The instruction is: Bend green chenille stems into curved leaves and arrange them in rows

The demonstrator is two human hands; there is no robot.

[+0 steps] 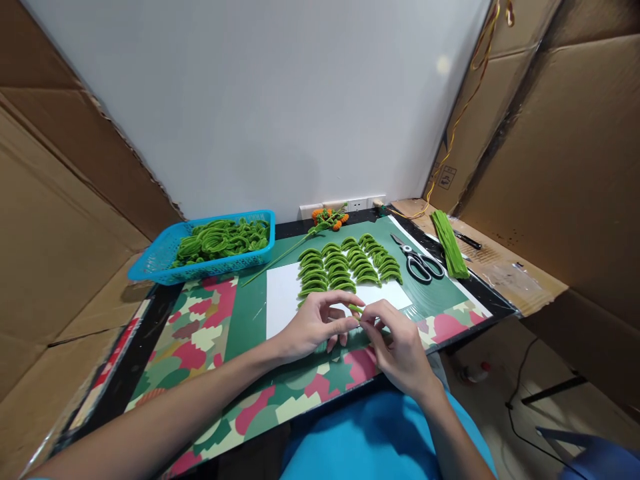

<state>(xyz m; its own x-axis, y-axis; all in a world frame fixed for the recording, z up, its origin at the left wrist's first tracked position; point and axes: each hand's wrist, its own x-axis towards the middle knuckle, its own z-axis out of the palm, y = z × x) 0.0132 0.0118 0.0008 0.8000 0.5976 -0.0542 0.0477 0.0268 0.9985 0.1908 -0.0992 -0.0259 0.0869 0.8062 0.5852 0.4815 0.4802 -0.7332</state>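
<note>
Between the fingertips of both hands is a short, bent green pipe cleaner (355,309), partly hidden by the fingers. My left hand (320,323) pinches one end, its other fingers curled below. At the opposite end, the thumb and forefinger of my right hand (395,333) are closed on it. Just beyond the hands, leaf-shaped loops of green pipe cleaner (339,268) lie in several columns on a white sheet (281,293). The sheet rests on a green mat (247,310).
A blue plastic basket (145,267) of coiled green pieces stands at the left. Black-handled scissors (420,263) and a bundle of straight green pipe cleaners (450,245) lie at the right. An orange-tipped stem (327,219) lies at the back. Cardboard walls (565,133) flank the table.
</note>
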